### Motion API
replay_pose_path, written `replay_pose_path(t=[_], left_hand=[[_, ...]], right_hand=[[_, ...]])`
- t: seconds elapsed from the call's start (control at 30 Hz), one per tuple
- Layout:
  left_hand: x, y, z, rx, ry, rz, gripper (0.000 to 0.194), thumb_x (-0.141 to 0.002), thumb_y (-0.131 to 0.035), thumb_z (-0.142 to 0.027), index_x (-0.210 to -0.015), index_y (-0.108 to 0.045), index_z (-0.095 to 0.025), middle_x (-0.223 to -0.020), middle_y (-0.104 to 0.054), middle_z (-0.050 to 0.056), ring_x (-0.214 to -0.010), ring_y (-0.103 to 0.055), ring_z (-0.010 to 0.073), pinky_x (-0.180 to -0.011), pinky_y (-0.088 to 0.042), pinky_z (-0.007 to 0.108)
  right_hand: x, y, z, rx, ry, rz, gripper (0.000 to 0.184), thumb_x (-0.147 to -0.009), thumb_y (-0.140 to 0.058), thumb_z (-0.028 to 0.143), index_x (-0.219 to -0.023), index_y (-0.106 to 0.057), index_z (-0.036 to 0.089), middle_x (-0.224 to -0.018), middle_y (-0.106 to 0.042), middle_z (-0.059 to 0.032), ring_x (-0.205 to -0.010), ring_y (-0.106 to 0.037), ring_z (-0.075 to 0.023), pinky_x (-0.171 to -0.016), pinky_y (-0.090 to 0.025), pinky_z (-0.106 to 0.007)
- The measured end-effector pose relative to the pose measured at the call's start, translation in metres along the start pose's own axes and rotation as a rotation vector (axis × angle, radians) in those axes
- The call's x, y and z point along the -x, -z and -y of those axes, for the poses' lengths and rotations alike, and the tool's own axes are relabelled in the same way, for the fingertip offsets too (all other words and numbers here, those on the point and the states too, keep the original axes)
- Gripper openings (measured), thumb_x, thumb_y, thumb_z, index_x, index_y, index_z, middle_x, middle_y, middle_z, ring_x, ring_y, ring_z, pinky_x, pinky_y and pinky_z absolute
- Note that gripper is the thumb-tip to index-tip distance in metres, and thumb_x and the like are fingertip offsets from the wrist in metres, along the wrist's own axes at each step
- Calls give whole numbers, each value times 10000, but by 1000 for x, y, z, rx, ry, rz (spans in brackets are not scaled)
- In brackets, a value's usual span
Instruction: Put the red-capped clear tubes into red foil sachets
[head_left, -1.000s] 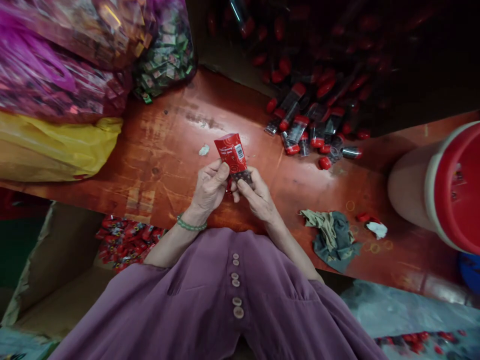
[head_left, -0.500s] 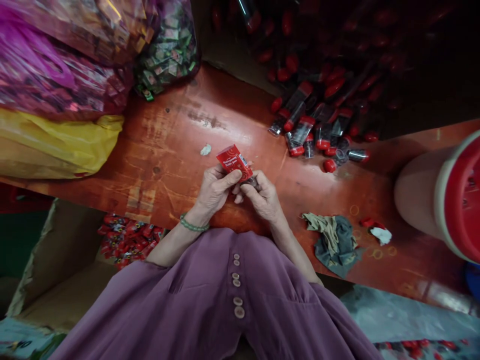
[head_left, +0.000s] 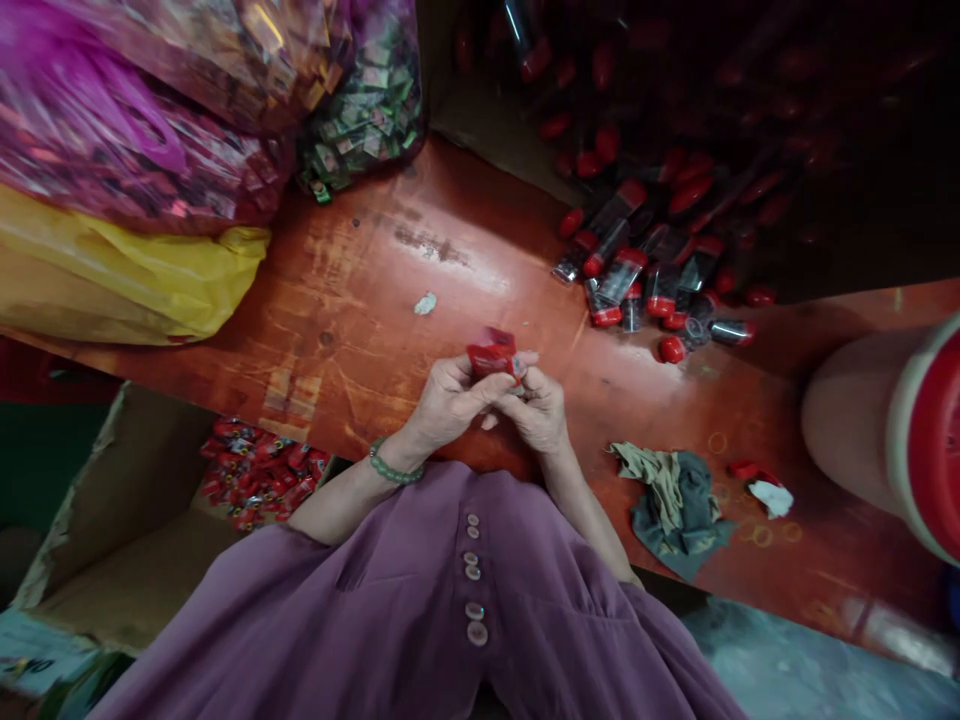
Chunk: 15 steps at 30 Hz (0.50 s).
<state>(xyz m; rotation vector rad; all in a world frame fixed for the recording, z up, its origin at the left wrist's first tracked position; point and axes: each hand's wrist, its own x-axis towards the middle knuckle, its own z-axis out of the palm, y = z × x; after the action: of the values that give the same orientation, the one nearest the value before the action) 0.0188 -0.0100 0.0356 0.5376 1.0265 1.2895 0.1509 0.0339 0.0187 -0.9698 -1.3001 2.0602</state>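
Observation:
A small red printed packet (head_left: 493, 355) stands up between my two hands at the middle of the table's near edge, blurred and bent at its top. My left hand (head_left: 448, 402) is closed on it, thumb across its lower front. Closed at the packet's lower right is my right hand (head_left: 541, 412), thumb and fingers pressed together against it. Whatever lies inside the right hand's fingers is hidden now. A green bead bracelet (head_left: 395, 470) circles my left wrist.
Small clear tubes with red caps (head_left: 622, 275) spill from a dark box at upper right. Filled plastic bags (head_left: 217, 170) lie at left. Below sits a carton (head_left: 97, 510) holding red packets. A rag (head_left: 675, 505), rubber bands (head_left: 761, 535) and a red-lidded tub (head_left: 855, 400) are at right.
The red packet has gone from flat and facing me to bent and blurred. My hands have drawn closer together, and the dark item seen in my right hand is now covered. The view has shifted slightly.

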Motion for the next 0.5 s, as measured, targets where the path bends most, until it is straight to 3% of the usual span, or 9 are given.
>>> replay_pose_path(t=[0.1, 0.3, 0.4, 0.5], left_hand=[[-2, -1, -5, -7, 9, -1, 432, -735, -793, -496, -988, -781, -147, -879, -771, 94, -441, -518, 66, -396, -429, 209], [-8, 0, -9, 127, -47, -104, 294, -712, -830, -404, -840, -752, -150, -721, -732, 36, -423, -531, 76, -395, -470, 217], [-7, -3, -4, 130, -37, -125, 313, -713, -821, -433, -818, -741, -149, -681, -711, 22, -397, -488, 69, -352, -428, 213], [-7, -7, -1, 37, -40, -214, 295, -691, -835, -423, -777, -749, -154, -634, -692, 9, -455, -524, 73, -398, -427, 185]], right_hand=[[3, -2, -1, 66, 45, -41, 363, -787, -751, 529, -806, -567, 216, -604, -680, 51, -462, -659, -123, -467, -541, -230], [10, 1, 3, 166, 112, 21, 274, -921, -609, 478, -930, -586, 206, -766, -726, 7, -567, -679, -112, -585, -565, -249], [12, -1, 2, 329, 199, -30, 185, -976, -525, 400, -952, -565, 220, -748, -710, 5, -606, -671, -123, -635, -558, -267], [12, -3, 0, 559, 321, -111, 108, -965, -523, 327, -914, -553, 236, -690, -671, 16, -578, -621, -130, -590, -511, -259]])
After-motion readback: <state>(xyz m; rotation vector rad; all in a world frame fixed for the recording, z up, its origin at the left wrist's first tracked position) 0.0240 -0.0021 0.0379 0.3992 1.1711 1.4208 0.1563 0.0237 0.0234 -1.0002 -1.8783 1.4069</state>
